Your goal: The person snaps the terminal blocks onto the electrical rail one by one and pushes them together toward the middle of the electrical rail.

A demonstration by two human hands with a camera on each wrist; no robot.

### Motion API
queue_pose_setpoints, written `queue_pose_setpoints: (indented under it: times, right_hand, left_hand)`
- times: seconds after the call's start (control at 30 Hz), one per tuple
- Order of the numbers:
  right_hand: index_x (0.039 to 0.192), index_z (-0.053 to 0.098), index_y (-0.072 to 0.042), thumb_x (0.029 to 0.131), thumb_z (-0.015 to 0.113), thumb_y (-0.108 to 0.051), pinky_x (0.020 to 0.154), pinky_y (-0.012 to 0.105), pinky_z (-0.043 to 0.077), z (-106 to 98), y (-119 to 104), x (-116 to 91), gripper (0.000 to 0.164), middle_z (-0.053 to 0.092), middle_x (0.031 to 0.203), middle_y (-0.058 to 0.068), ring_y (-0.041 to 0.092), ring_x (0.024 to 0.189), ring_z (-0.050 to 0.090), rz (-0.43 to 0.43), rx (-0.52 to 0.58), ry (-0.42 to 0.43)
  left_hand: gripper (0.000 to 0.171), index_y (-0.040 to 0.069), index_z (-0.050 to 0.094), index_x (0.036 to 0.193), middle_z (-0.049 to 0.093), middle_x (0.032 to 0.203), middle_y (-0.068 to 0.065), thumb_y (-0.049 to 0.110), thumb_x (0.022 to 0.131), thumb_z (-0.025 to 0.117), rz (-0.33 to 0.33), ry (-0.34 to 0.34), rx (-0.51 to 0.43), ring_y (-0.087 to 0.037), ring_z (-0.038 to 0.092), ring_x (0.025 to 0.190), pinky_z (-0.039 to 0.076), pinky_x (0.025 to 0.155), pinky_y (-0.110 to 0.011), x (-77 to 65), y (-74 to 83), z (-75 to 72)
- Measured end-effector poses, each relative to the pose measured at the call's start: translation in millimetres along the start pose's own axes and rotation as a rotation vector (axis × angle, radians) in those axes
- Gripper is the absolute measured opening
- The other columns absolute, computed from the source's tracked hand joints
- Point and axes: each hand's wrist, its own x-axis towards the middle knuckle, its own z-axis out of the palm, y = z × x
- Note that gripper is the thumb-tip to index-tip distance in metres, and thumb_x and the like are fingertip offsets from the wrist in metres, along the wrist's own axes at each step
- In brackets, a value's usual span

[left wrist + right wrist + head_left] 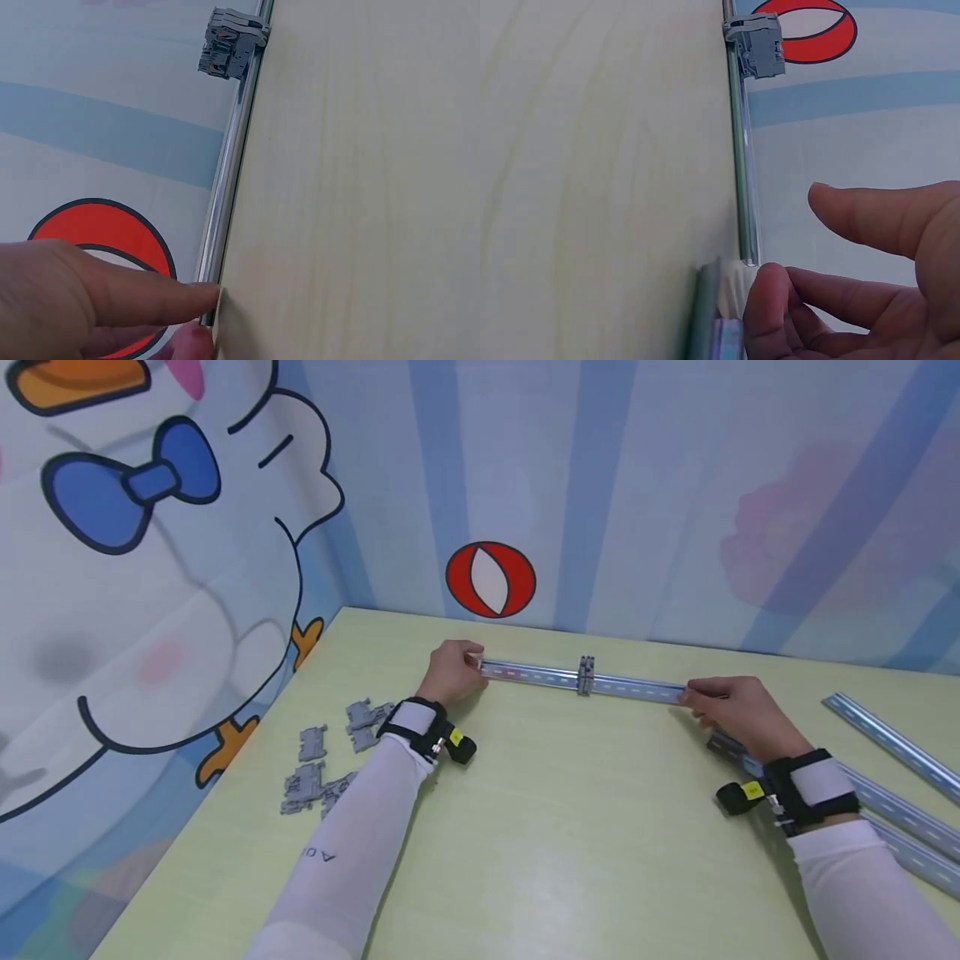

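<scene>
A slotted metal DIN rail (540, 676) lies along the back of the table, near the wall. Grey terminal blocks (586, 676) sit clipped side by side near its middle, upright in the right wrist view. My left hand (453, 674) pinches the rail's left end; in the left wrist view a finger and thumb meet around the rail (229, 187). At the other end is my right hand (738, 706). Its thumb stands well apart from the fingers in the right wrist view, the fingertips (769, 296) right at the end of the rail (742, 165).
Several loose grey terminal blocks (303, 785) lie on the table (570, 843) beside my left forearm. More metal rails (907, 810) lie at the right, partly under my right wrist, and another rail (892, 735) lies farther back. A printed wall (637, 527) borders the table's back.
</scene>
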Motion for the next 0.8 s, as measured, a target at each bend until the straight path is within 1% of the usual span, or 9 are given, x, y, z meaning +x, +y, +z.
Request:
queue_pose_setpoints:
  times: [0.07,0.17,0.27,0.33,0.47,0.6,0.67,0.77,0.8]
  right_hand:
    - [0.146,0.038,0.003,0.096,0.053,-0.051,0.084,0.033,0.051,-5,-2,-3,0.075,0.054,0.134,0.025,0.032,0.107,0.061,-0.017,0.010,0.003]
    - [0.145,0.040,0.002,0.096,0.053,-0.050,0.087,0.032,0.051,-16,-5,-11,0.072,0.054,0.136,0.022,0.022,0.106,0.064,-0.053,0.026,0.040]
    - [0.144,0.043,-0.001,0.096,0.055,-0.048,0.084,0.024,0.052,-26,-6,-19,0.068,0.056,0.134,0.011,0.005,0.101,0.063,-0.089,0.066,0.085]
    - [0.143,0.045,-0.003,0.095,0.056,-0.048,0.081,0.017,0.051,-32,-6,-25,0.067,0.056,0.131,0.002,-0.007,0.096,0.061,-0.097,0.075,0.123]
    - [0.142,0.046,-0.005,0.096,0.056,-0.047,0.075,0.011,0.049,-41,-5,-39,0.063,0.052,0.124,-0.008,-0.016,0.091,0.056,-0.115,0.046,0.215]
    - [0.140,0.048,-0.003,0.097,0.055,-0.044,0.071,0.008,0.046,-50,0,-53,0.060,0.052,0.115,-0.015,-0.018,0.086,0.053,-0.134,-0.027,0.318]
    - [0.141,0.048,-0.002,0.098,0.052,-0.043,0.069,0.009,0.045,-55,6,-60,0.059,0.055,0.117,-0.008,-0.017,0.084,0.051,-0.125,-0.088,0.363]
    - [0.143,0.044,-0.001,0.100,0.049,-0.042,0.085,0.030,0.051,-63,25,-69,0.060,0.053,0.132,0.018,0.010,0.096,0.061,-0.057,-0.153,0.405]
    - [0.144,0.046,-0.010,0.099,0.048,-0.045,0.083,0.031,0.052,-67,42,-70,0.057,0.052,0.135,0.014,0.009,0.097,0.060,-0.045,-0.173,0.430]
  left_hand:
    - [0.051,0.006,0.058,0.133,0.060,0.108,-0.012,0.000,0.083,0.067,0.021,0.036,0.012,-0.026,0.053,0.099,0.049,0.082,-0.036,-2.0,3.2,-0.8]
    - [0.043,0.007,0.059,0.129,0.059,0.112,-0.013,0.004,0.086,0.063,0.074,0.118,0.012,-0.026,0.054,0.100,0.050,0.082,-0.038,-6.4,11.1,1.6]
    - [0.033,0.005,0.064,0.122,0.058,0.114,-0.014,0.009,0.089,0.063,0.177,0.192,-0.011,-0.025,0.055,0.098,0.050,0.081,-0.037,-12.2,21.6,7.9]
    - [0.028,0.005,0.066,0.118,0.058,0.114,-0.015,0.010,0.090,0.063,0.262,0.210,-0.030,-0.026,0.055,0.098,0.049,0.080,-0.036,-17.7,30.4,13.0]
    - [0.022,0.006,0.069,0.112,0.061,0.111,-0.012,0.010,0.091,0.063,0.405,0.193,-0.037,-0.026,0.056,0.101,0.048,0.082,-0.032,-29.1,50.8,26.9]
    - [0.018,0.009,0.069,0.108,0.062,0.109,-0.010,0.010,0.091,0.063,0.476,0.159,-0.054,-0.025,0.057,0.098,0.047,0.081,-0.027,-35.4,68.1,49.0]
    - [0.017,0.008,0.070,0.107,0.062,0.107,-0.011,0.009,0.091,0.063,0.502,0.136,-0.059,-0.023,0.056,0.095,0.045,0.078,-0.025,-37.9,75.1,64.7]
    - [0.018,0.008,0.070,0.108,0.062,0.103,-0.010,0.009,0.090,0.064,0.551,0.080,-0.030,-0.017,0.053,0.089,0.042,0.075,-0.020,-44.1,86.5,93.3]
    - [0.019,0.008,0.070,0.108,0.062,0.102,-0.009,0.009,0.090,0.064,0.564,0.050,-0.012,-0.015,0.052,0.088,0.041,0.074,-0.019,-47.2,91.5,103.1]
